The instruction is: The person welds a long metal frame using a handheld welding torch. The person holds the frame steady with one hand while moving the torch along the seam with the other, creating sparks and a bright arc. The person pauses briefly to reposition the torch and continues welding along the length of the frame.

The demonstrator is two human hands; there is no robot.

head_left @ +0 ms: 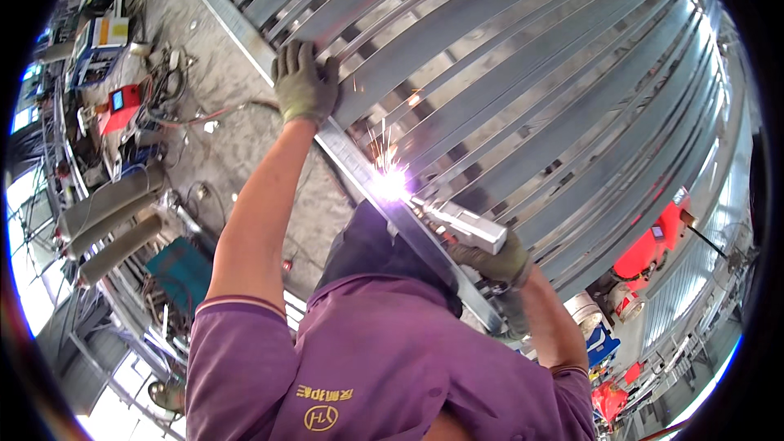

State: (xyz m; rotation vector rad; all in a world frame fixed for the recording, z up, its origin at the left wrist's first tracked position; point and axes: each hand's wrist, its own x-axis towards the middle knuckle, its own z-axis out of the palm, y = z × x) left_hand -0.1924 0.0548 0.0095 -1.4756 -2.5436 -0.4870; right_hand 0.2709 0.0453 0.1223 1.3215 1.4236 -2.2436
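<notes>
My left hand [305, 86], in an olive work glove, lies with fingers stretched out over the edge rail [347, 149] and slat ends of a grey metal grille [482, 12]. In my right hand [500, 261], also gloved, is a pale, boxy welding gun [467, 226], gripped from the right. Its nozzle end points left at the rail, where a glaring white-violet weld spot [392, 186] throws sparks upward. The glare hides the joint and the very tip of the gun. The fingers round the gun's grip are partly hidden.
Red machines stand at the left [120, 109] and right [645, 249]. Grey cylinders [114, 212] and a teal box [181, 273] are at the left. A hose [200, 121] runs across the concrete floor [216, 41]. A blue-and-white container [602, 345] sits at lower right.
</notes>
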